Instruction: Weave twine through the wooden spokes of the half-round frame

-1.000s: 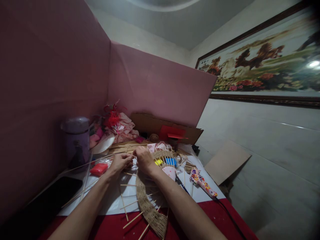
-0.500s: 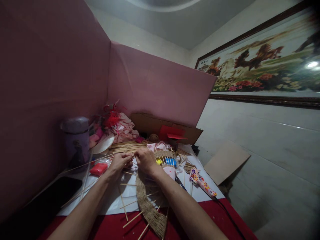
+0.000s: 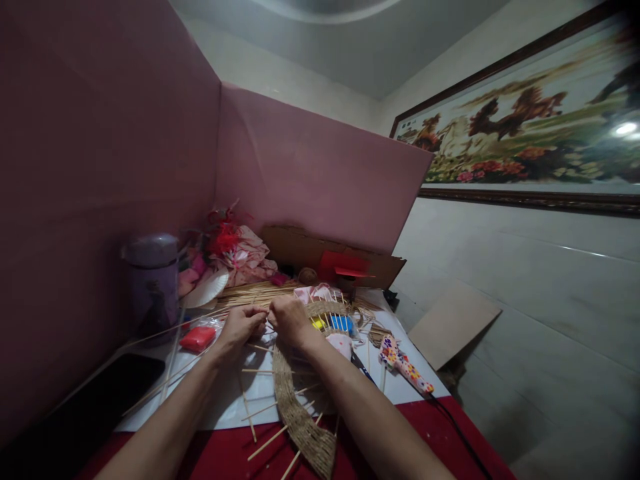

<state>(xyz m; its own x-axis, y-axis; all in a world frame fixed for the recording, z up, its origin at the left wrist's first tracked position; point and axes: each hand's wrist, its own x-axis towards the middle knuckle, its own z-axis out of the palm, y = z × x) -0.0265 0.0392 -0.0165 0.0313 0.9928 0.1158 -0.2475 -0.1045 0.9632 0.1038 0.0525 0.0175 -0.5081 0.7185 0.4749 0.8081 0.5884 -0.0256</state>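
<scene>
My left hand (image 3: 244, 325) is closed in a pinch beyond the upper end of a curved woven twine band (image 3: 291, 403). Close on its right, my right hand (image 3: 289, 321) is closed too, its back toward me and its wrist over the band's upper part. Whatever the fingertips pinch is too small and covered to make out. Thin wooden sticks (image 3: 267, 445) cross the band and jut out on both sides. Its lower end hangs over the red cloth, between my forearms.
Right of my hands lie a second woven piece (image 3: 327, 308), a blue block (image 3: 342, 325) and a flower-patterned glue gun (image 3: 404, 365) with a cord. To the left are a red packet (image 3: 198, 339), a dark phone-like slab (image 3: 125, 377) and a purple jar (image 3: 153, 287). Long sticks (image 3: 255, 293) lie behind.
The woven band's lower part has shifted slightly to the right, together with its sticks. Both hands stay nearly in place, still pinched.
</scene>
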